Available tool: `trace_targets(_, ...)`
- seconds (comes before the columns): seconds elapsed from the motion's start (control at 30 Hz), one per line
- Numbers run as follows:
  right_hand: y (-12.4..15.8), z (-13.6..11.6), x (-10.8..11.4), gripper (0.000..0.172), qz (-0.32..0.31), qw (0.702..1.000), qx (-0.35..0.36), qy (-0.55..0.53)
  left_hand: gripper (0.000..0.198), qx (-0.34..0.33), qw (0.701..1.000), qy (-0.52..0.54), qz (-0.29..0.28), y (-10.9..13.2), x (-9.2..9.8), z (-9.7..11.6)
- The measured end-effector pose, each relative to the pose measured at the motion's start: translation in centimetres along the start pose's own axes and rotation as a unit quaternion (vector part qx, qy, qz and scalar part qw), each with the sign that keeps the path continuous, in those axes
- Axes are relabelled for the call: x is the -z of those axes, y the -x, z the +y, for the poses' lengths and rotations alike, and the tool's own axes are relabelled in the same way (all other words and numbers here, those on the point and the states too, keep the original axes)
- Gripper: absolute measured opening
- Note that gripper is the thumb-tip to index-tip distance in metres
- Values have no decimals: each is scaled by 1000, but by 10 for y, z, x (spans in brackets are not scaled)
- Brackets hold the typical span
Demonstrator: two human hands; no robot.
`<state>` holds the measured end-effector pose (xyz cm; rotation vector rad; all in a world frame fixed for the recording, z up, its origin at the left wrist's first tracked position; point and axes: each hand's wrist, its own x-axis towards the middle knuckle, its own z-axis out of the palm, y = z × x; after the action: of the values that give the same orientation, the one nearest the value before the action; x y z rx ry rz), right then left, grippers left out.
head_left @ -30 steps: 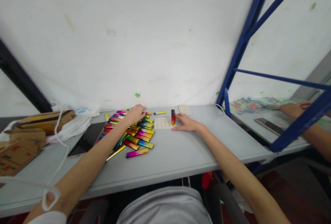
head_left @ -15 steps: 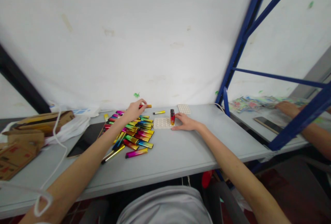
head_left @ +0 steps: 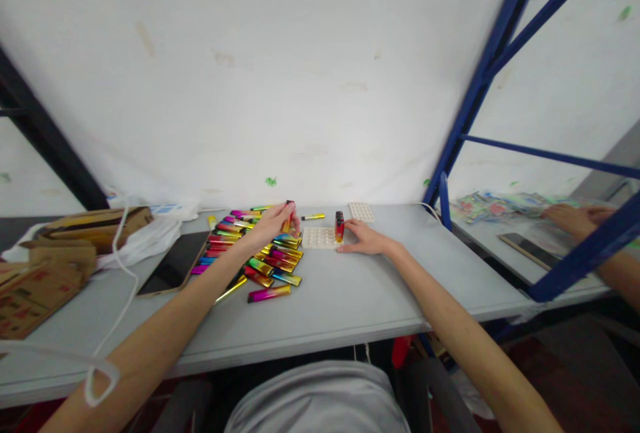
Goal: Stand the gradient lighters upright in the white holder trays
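My left hand (head_left: 274, 221) is closed on a red and gold stick (head_left: 289, 213), held upright above a pile of several shiny multicoloured sticks (head_left: 260, 256) on the grey table (head_left: 350, 293). My right hand (head_left: 364, 238) lies flat with fingers spread on the table, beside a white dimpled tray (head_left: 320, 237). One red stick (head_left: 339, 227) stands upright at the tray's right edge, next to my right fingers. A yellow stick (head_left: 313, 217) lies behind the tray.
A second white dimpled tray (head_left: 361, 211) lies further back. A dark tablet (head_left: 173, 263), a white bag (head_left: 135, 243), a white cable (head_left: 117, 299) and cardboard boxes (head_left: 60, 253) sit at left. Blue shelf posts (head_left: 470, 106) rise at right; another person's hand (head_left: 575, 217) works beyond them.
My left hand picked a stick from the far side of the pile, lifted it and brought it right toward the tray. My right hand stayed in place.
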<state>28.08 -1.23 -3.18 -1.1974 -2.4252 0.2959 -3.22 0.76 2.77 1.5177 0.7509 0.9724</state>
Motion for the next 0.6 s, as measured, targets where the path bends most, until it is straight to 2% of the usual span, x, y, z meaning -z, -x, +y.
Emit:
trace_targets(0.07, 0, 0, 0, 74, 0, 1000, -2, 1, 51, 13, 999, 35, -28, 4, -7, 2)
trace_targets(0.17, 0, -1, 1, 73, 2, 1000, -4, 0, 45, 53, 995, 82, -37, 11, -17, 10)
trace_targets(0.27, 0, -2, 1, 72, 1, 1000, -2, -3, 50, 97, 988, 115, -37, 15, -24, 16)
trace_targets(0.6, 0, 0, 1, 71, -5, 1000, -7, 3, 39, 111, 984, 137, -10, 13, -21, 12)
